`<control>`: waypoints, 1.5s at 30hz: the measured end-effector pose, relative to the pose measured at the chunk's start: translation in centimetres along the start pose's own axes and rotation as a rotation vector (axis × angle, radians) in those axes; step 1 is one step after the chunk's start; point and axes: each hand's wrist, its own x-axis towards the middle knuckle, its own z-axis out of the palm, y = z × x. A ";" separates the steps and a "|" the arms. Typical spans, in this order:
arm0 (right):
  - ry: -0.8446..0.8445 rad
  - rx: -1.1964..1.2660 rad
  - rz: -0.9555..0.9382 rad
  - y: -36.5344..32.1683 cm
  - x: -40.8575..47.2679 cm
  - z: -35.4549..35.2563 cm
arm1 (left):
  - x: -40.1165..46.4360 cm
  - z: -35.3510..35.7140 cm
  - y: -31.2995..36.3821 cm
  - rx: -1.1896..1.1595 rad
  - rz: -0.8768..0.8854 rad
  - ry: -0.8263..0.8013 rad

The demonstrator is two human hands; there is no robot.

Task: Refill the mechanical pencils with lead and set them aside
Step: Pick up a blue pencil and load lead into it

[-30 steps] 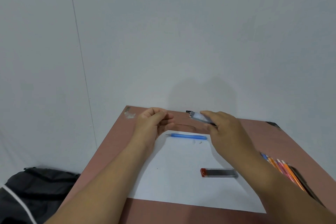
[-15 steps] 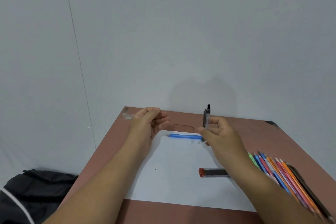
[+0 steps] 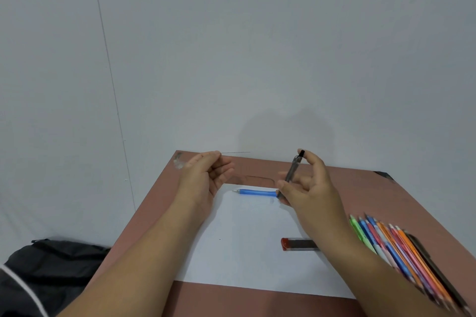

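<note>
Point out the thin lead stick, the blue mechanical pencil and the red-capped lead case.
thin dark lead stick (image 3: 235, 152), head view, mid-length
blue mechanical pencil (image 3: 255, 192), head view, barrel middle
clear red-capped lead case (image 3: 298, 244), head view, clear body

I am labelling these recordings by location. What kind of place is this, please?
Probably a plain room with a desk for stationery work: a brown table against a bare white wall, a white sheet, and coloured pencils.
</note>
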 end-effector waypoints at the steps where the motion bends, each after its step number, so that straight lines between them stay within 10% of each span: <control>1: -0.010 -0.043 -0.013 -0.1 -0.1 0.0 | 0.0 0.0 0.0 -0.002 -0.003 0.003; 45: -0.013 -0.471 -0.064 -1.8 -1.8 0.9 | 0.3 -0.2 0.4 -0.069 -0.045 0.056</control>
